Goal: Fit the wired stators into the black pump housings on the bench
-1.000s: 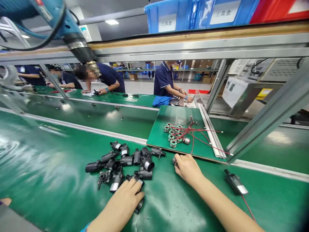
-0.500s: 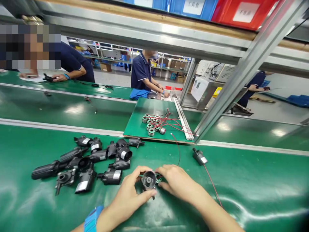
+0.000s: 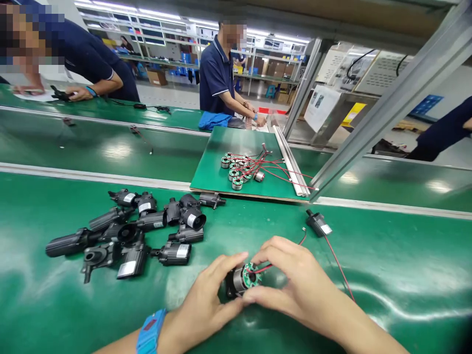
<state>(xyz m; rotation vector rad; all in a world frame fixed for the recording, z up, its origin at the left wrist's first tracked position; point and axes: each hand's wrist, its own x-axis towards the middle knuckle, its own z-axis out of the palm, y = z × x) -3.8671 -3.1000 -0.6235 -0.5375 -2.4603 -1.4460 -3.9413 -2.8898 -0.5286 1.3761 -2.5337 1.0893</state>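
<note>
My left hand (image 3: 212,292), with a blue wrist strap (image 3: 150,332), is closed around a black pump housing (image 3: 230,284), which is mostly hidden by the fingers. My right hand (image 3: 291,280) pinches a motor stator (image 3: 248,278) with a green circuit board on its end and a red wire running off behind the fingers. The stator sits at the housing's mouth, its board side turned right; how deep it goes in I cannot tell. Right of my hands lies a black pump (image 3: 319,223) with a white label and a red lead.
Several black pump housings (image 3: 171,253) lie in a heap at the left. Behind, a green board (image 3: 210,169) bears several wired stators (image 3: 238,183) and white tubes (image 3: 291,162). A slanted metal post (image 3: 383,108) rises at the right. Co-workers (image 3: 217,73) stand across the bench.
The stator has come from beside the housing to its mouth, in my right hand. The housing's opening, earlier facing me, has turned to the right. The view has tilted upward.
</note>
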